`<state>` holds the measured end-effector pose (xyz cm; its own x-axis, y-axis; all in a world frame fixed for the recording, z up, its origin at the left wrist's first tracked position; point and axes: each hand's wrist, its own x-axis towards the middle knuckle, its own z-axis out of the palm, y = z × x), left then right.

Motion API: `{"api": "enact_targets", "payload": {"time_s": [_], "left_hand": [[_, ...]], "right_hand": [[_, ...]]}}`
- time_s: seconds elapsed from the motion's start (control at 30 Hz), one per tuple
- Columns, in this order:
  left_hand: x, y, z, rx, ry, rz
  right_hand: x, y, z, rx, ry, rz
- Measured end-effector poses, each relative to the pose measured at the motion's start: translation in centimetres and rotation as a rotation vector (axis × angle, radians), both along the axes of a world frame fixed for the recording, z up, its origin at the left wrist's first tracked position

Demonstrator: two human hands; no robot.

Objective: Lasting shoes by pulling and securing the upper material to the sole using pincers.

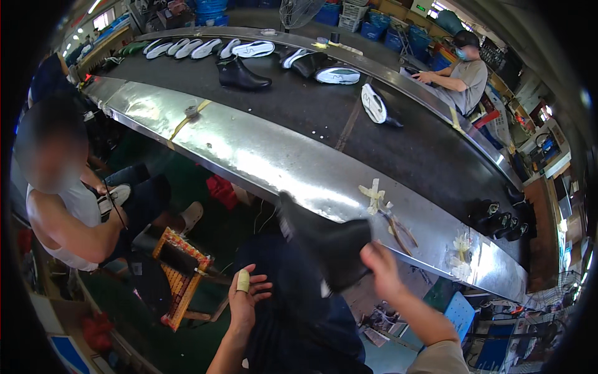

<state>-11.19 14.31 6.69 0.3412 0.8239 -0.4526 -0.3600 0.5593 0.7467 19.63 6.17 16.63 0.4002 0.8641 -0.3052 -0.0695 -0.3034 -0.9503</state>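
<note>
A black ankle boot (330, 246) is held over my lap, slightly blurred by motion. My right hand (381, 268) is closed round its end on the right. Apart from the boot, to its left, my left hand (248, 296) is raised with its fingers spread and nothing in them. Pale tape (243, 280) wraps one of its fingers. Just beyond the boot, a pair of pliers (397, 229) lies on the metal edge (299, 181) of the conveyor.
The dark conveyor belt (274, 115) carries a black boot (242, 75) and several white-soled shoes (205, 48). More black footwear (498, 219) stands at its right end. A co-worker (68, 218) sits at left beside a wooden stool (177, 277); another person (464, 78) sits across the belt.
</note>
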Motion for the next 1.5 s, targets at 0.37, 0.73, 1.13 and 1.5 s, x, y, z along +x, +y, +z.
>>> {"api": "enact_targets", "payload": {"time_s": [0.37,0.73,1.13,1.5], "left_hand": [[-2.7,-3.9,-6.0,-0.101,0.152,0.088],[-0.4,5.2,-2.8,0.159,0.358,0.095],[11.0,28.0,4.7,1.354,1.033,-0.003],[11.1,29.2,4.4,1.286,1.060,-0.040]], "right_hand": [[30.1,8.7,-1.5,-0.332,-1.018,-0.554],[24.1,10.3,-1.4,0.179,-1.637,-0.222],[17.2,33.8,-4.7,0.248,-1.483,0.308],[22.7,63.0,-7.1,-0.318,-0.869,-0.227]]}}
